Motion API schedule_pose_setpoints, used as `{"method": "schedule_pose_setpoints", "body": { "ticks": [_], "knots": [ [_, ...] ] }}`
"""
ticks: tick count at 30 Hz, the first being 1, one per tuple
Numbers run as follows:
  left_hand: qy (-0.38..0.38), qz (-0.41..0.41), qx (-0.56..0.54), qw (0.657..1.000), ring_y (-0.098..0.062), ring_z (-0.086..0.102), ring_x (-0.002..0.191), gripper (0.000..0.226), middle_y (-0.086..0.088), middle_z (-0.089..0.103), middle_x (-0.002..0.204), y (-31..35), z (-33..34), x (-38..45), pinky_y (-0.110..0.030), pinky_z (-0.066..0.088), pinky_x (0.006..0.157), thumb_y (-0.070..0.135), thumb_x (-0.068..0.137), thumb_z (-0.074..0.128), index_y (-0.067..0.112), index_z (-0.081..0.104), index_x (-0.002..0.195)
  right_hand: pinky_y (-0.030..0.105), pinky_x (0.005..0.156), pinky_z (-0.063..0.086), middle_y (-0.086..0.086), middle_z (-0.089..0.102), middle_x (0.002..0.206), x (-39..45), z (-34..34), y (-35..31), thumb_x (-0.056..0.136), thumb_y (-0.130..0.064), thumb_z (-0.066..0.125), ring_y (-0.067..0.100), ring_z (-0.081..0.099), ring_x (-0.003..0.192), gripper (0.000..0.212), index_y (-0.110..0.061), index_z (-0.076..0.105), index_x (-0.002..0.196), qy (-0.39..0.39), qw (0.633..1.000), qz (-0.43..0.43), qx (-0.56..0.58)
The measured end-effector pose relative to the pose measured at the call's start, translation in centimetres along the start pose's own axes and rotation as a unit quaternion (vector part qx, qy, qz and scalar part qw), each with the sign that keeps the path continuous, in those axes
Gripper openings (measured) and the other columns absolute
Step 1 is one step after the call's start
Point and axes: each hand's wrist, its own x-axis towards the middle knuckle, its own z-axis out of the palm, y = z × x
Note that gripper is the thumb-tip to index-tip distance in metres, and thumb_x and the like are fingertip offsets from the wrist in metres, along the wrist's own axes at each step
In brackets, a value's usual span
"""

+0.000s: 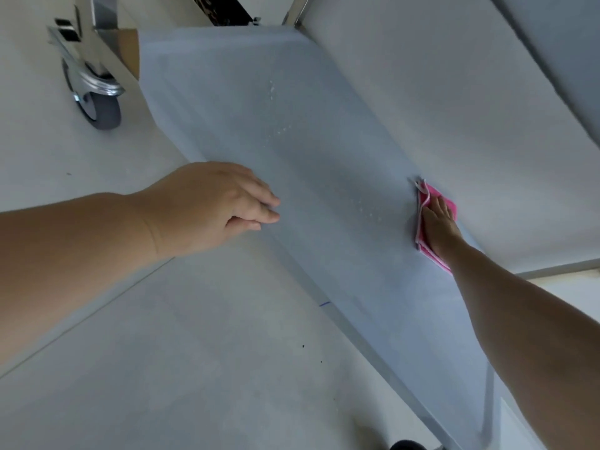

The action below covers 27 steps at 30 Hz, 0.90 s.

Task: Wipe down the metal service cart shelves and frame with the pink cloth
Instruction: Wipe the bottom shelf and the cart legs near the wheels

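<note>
The right hand lies flat on the pink cloth, its fingers straight and pressing the folded cloth down on the lower shelf of the cart, close to the far side of that shelf, where the shelf above hangs over it. The cloth is between the palm and the metal; only its edges show around the hand. The left hand rests at the near edge of the same shelf with the fingers relaxed and almost straight, holding nothing — it seems to steady the cart or the person.

In my judgement the work is in its middle part. Small white drops or specks are scattered on the shelf surface between the two hands and further toward the end with the wheel, so this part of the shelf does not look wiped yet. The area under and behind the cloth looks smoother, but the picture is too soft to be sure. The frame posts near the wheel show no sign of cleaning that I can read, and the upper shelf is seen only in part, so its state cannot be told. What is left, as far as it shows — the spotted length of this shelf, and probably the frame.
</note>
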Motion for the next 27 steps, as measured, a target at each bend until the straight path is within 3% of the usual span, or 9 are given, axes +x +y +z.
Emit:
{"method": "schedule_pose_setpoints", "body": {
  "ticks": [6, 11, 17, 22, 27],
  "knots": [
    [0.004, -0.014, -0.006, 1.0, -0.025, 0.064, 0.101, 0.023, -0.002, 0.071, 0.105, -0.1, 0.2, 0.0, -0.038, 0.039, 0.095, 0.008, 0.073, 0.076, 0.014, 0.074, 0.095, 0.03, 0.118, 0.0, 0.002, 0.006, 0.158, -1.3, 0.7, -3.4, 0.101, -0.026, 0.02, 0.016, 0.003, 0.144, 0.049, -0.016, 0.013, 0.149, 0.007, 0.998, -0.06, -0.023],
    [-0.014, 0.006, -0.002, 1.0, -0.027, 0.067, 0.098, 0.023, -0.005, 0.072, 0.103, -0.1, -0.1, 0.1, -0.049, 0.047, 0.091, 0.007, 0.071, 0.077, 0.012, 0.075, 0.094, 0.03, 0.118, -0.003, 0.008, 0.002, 0.157, -5.0, 1.2, -6.3, 0.102, -0.021, 0.023, 0.019, -0.003, 0.145, 0.049, -0.011, 0.009, 0.148, -0.006, 0.988, -0.134, -0.077],
    [-0.015, 0.02, 0.009, 1.0, -0.03, 0.068, 0.094, 0.019, -0.008, 0.072, 0.1, 0.0, -0.2, 0.0, -0.051, 0.047, 0.088, 0.008, 0.073, 0.073, 0.01, 0.075, 0.092, 0.029, 0.118, -0.003, -0.002, 0.002, 0.157, -12.0, 1.8, -11.5, 0.093, -0.042, 0.014, 0.013, -0.005, 0.144, 0.059, -0.023, 0.006, 0.148, -0.015, 0.984, -0.176, -0.033],
    [-0.042, -0.022, -0.011, 0.999, -0.025, 0.059, 0.111, 0.022, -0.005, 0.067, 0.115, -0.1, -0.1, 0.0, -0.037, 0.038, 0.1, 0.011, 0.084, 0.065, 0.015, 0.07, 0.105, 0.028, 0.117, -0.006, -0.001, 0.0, 0.156, -16.9, 1.7, -15.3, 0.093, -0.041, 0.016, 0.013, -0.007, 0.144, 0.056, -0.024, 0.0, 0.144, -0.033, 0.975, -0.22, -0.019],
    [-0.095, -0.054, -0.023, 0.994, -0.014, 0.039, 0.13, 0.031, 0.005, 0.052, 0.136, -0.8, 0.4, -0.1, -0.027, 0.023, 0.109, 0.026, 0.096, 0.046, 0.027, 0.056, 0.125, 0.026, 0.117, -0.007, -0.008, -0.005, 0.153, -18.7, 1.6, -17.0, 0.095, -0.036, 0.016, -0.002, -0.019, 0.138, 0.051, -0.027, -0.003, 0.141, -0.046, 0.966, -0.255, -0.006]
  ]
}}
